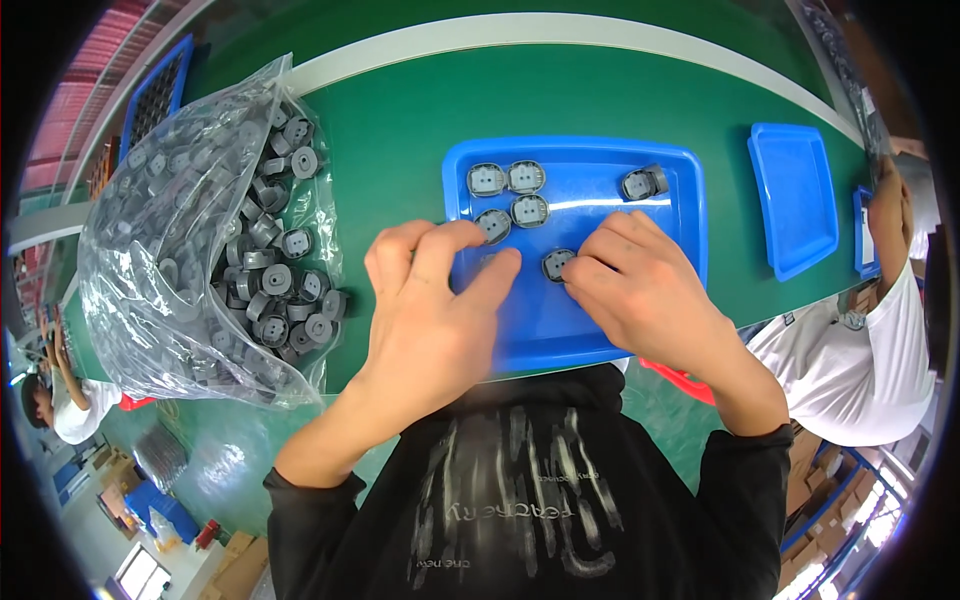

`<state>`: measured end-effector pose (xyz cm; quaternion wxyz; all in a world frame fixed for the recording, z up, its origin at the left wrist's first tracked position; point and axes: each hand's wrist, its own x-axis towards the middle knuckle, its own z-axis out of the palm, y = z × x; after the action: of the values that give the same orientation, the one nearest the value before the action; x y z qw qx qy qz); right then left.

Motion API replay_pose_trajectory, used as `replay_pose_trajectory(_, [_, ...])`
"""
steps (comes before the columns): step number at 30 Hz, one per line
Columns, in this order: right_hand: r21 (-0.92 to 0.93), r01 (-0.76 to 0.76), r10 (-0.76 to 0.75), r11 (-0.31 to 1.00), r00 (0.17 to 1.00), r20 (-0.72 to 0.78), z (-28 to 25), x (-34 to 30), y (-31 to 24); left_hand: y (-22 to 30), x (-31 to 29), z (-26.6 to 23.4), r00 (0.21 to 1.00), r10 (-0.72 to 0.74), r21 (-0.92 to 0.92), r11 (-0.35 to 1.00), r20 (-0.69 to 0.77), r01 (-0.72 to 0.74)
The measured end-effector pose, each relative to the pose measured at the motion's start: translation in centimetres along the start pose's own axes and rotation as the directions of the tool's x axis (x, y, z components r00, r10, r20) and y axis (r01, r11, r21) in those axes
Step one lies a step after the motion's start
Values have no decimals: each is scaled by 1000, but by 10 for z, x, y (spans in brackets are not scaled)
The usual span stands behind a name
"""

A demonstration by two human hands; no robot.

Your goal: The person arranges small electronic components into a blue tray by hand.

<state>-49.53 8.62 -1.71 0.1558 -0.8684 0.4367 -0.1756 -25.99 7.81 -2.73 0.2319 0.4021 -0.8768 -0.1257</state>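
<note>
Small grey plastic housings lie in a shallow blue tray (pixel 640 345) in front of me. My right hand (pixel 650 285) pinches the edge of one grey housing (pixel 558 265) near the tray's middle, its face up. My left hand (pixel 430 305) is over the tray's left rim, thumb and index finger apart. Its index fingertip is at another housing (pixel 493 225) and partly covers it; whether it touches cannot be made out. Two housings (pixel 487 179) (pixel 525 177) sit side by side beyond, with one more (pixel 530 210) below them. A darker housing (pixel 644 183) stands tilted at the tray's far right.
To the left, a clear plastic bag (pixel 165 270) spills many grey housings (pixel 277 280) onto the green table (pixel 390 130). A second blue tray (pixel 793 200) lies at the right. A person in a white shirt (pixel 850 370) is beside the table there; another person (pixel 75 410) is far left.
</note>
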Motion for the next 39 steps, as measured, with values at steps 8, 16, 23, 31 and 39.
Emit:
replay_pose_trajectory(8, [-2, 22, -22, 1000, 1000, -11, 3, 0, 0, -1, 1, 5, 1000, -21, 29, 999, -5, 21])
replay_pose_trajectory(16, [16, 35, -34, 999, 998, -49, 9, 3, 2, 0, 4, 4, 993, 110, -79, 991, 31, -108])
replay_pose_trajectory(23, [17, 47, -46, 999, 996, -70, 10, 4, 4, -16, 11, 4, 990, 139, -19, 990, -4, -139])
replay_pose_trajectory(31, [-24, 74, -75, 997, 995, -62, 15, 17, 7, -22, 15, 2, 992, 126, -13, 992, 1, -126])
replay_pose_trajectory(39, [60, 51, -49, 997, 998, -47, -4, 8, 15, -26, 15, -9, 998, 67, -89, 994, -9, -67])
